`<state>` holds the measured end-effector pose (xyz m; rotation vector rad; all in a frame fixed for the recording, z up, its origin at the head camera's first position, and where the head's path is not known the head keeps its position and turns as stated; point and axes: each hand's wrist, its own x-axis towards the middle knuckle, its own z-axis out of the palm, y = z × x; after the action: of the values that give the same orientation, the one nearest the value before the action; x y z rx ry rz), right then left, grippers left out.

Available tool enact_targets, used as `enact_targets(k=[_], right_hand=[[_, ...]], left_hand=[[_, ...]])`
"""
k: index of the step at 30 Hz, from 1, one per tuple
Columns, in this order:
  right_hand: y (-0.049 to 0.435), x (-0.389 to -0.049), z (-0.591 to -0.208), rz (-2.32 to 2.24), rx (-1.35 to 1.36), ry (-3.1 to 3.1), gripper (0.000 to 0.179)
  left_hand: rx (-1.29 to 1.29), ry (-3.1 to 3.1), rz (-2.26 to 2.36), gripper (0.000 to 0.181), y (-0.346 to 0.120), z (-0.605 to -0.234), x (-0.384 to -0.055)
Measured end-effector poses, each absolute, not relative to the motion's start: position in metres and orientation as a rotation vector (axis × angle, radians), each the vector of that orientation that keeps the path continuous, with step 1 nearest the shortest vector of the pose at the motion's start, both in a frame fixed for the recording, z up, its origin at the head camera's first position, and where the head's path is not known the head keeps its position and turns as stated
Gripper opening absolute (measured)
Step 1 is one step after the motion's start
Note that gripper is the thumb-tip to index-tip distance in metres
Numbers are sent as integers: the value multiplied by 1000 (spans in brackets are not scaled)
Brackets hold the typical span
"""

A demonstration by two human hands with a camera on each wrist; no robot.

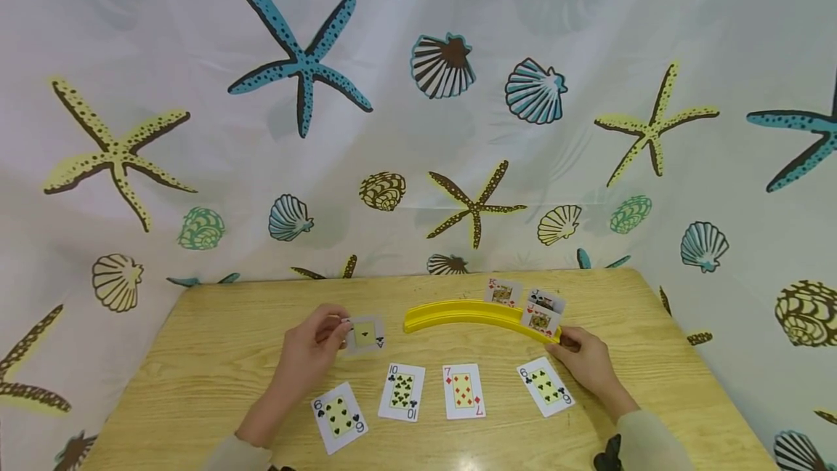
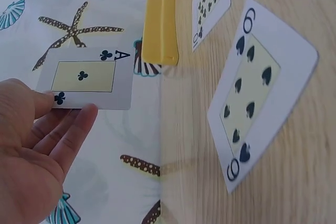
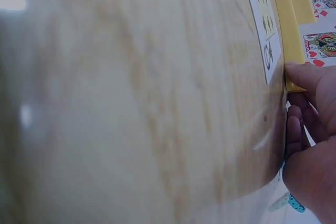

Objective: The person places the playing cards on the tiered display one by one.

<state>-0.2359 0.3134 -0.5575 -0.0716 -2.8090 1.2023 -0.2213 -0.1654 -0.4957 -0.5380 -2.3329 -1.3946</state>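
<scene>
My left hand pinches the ace of clubs between thumb and fingers. The card faces me to the left of the yellow card holder. With thumb in front and fingers behind, my right hand grips the holder's right end. Standing in the holder are a king of diamonds, a red jack with hearts, and a black jack partly hidden behind it. The holder's left part bears no card.
Face up on the wooden table lie a six of spades, a ten of clubs, a seven of diamonds and a six of clubs. A cloth printed with shells and starfish hangs behind the table.
</scene>
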Motion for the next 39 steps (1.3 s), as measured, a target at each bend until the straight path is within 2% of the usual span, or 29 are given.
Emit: enact_targets(k=[12, 39], right_hand=[[312, -236, -557, 1220, -79, -2806, 42], [312, -234, -558, 1210, -85, -2803, 43]], left_hand=[[-586, -2386, -1359, 20, -121, -494, -235], [-798, -2391, -1415, 16, -28, -491, -261]])
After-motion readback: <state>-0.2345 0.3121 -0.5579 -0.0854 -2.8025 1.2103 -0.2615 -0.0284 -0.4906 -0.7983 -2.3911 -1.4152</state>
